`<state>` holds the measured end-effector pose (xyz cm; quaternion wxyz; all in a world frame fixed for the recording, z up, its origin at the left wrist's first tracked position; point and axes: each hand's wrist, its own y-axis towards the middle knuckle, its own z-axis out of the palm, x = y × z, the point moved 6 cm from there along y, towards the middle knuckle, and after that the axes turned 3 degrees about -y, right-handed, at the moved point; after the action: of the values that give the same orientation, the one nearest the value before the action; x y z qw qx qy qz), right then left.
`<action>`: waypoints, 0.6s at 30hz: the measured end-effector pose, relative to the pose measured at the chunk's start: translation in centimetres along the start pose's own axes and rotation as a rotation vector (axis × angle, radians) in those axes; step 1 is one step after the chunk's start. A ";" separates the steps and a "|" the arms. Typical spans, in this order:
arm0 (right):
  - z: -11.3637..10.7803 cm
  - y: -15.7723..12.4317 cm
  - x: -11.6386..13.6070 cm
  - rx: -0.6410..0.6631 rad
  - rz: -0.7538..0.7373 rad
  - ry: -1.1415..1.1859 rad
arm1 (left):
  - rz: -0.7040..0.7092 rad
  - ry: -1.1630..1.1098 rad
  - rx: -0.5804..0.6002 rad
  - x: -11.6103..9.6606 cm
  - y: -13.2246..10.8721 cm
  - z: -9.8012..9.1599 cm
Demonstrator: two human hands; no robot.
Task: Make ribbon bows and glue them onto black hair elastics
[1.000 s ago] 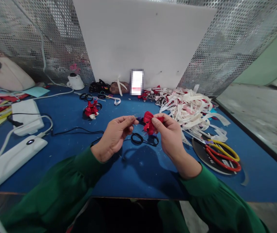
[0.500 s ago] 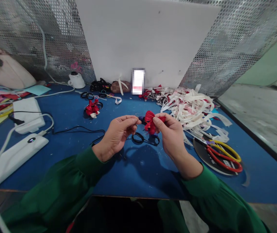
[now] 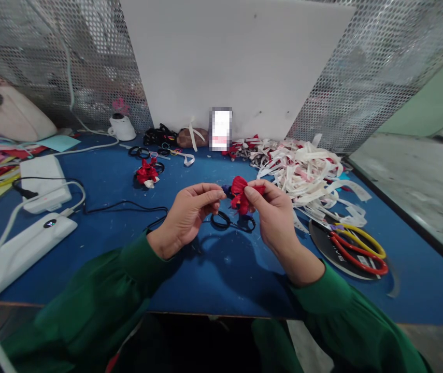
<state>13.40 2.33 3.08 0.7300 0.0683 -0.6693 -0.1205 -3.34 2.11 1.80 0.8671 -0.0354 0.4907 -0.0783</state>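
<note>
Above the middle of the blue table, my right hand point(image 3: 277, 215) pinches a red fabric bow point(image 3: 239, 195) between thumb and fingers. A small dark blue piece point(image 3: 227, 190) sticks out from the bow's left side. My left hand point(image 3: 190, 215) is closed, thumb against forefinger, at the tip of that dark piece; what lies between those fingertips is mostly hidden. Below the hands, a black hair tie point(image 3: 220, 221) lies on the table, with another dark loop point(image 3: 249, 224) beside it, partly behind my right hand.
A heap of white ribbon scraps point(image 3: 306, 168) spreads at the right. Scissors with red and yellow handles point(image 3: 361, 254) rest on a black disc. Another red bow point(image 3: 148, 172) lies left of centre. A white power bank point(image 3: 23, 259) and cables occupy the left; a phone point(image 3: 220, 128) stands behind.
Hardly anything differs. My left fingertips have shifted very slightly to the right along the dark blue piece, while my right hand keeps its pinch on the red bow.
</note>
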 end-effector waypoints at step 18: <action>0.0 0.0 0.1 0.002 -0.002 0.008 | -0.001 -0.053 0.004 -0.2 0.0 0.0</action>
<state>13.40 2.33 3.20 0.7326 0.0703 -0.6663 -0.1203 -3.43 2.10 1.94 0.8798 -0.0358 0.4674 -0.0787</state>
